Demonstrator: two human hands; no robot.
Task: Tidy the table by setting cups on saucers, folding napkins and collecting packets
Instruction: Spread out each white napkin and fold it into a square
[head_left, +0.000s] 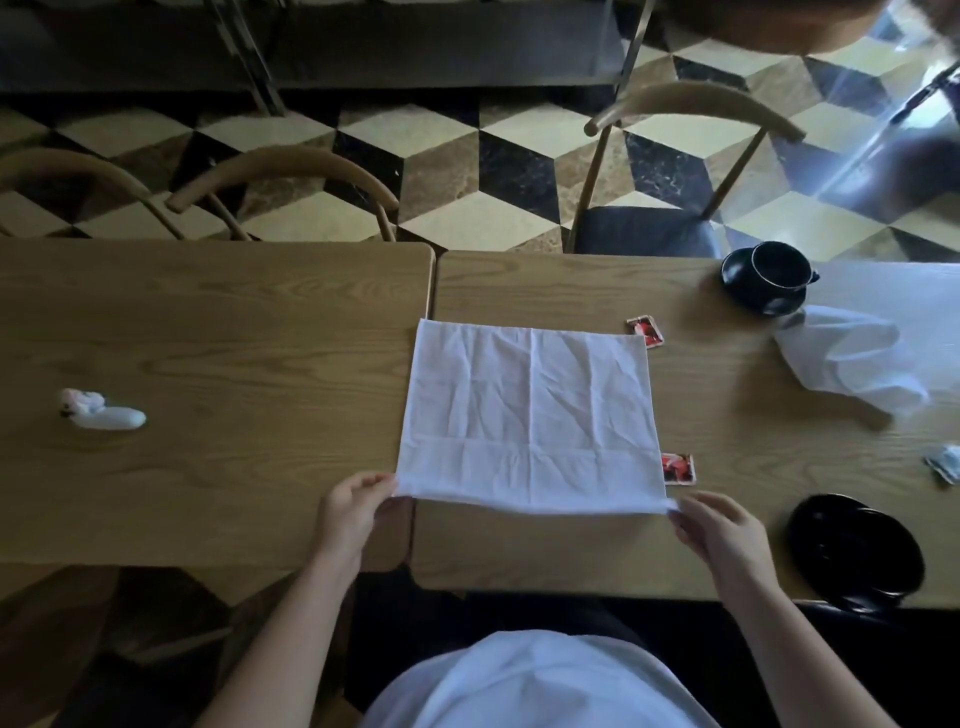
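A white napkin (530, 410) lies spread flat across the gap between two wooden tables. My left hand (353, 512) pinches its near left corner and my right hand (719, 527) pinches its near right corner, lifting the near edge slightly. Two red packets show beside it: one (645, 331) at its far right corner, one (678, 468) at its near right edge, partly under the cloth. A black cup (776, 267) stands on a black saucer (740, 288) at the far right. A crumpled white napkin (852, 364) lies just in front of that cup.
A bare black saucer (854, 551) sits at the near right table edge. A pale packet (945, 462) lies at the far right. Crumpled white wrappers (101, 410) rest on the left table (208, 338). Wooden chairs (691, 104) stand behind the tables.
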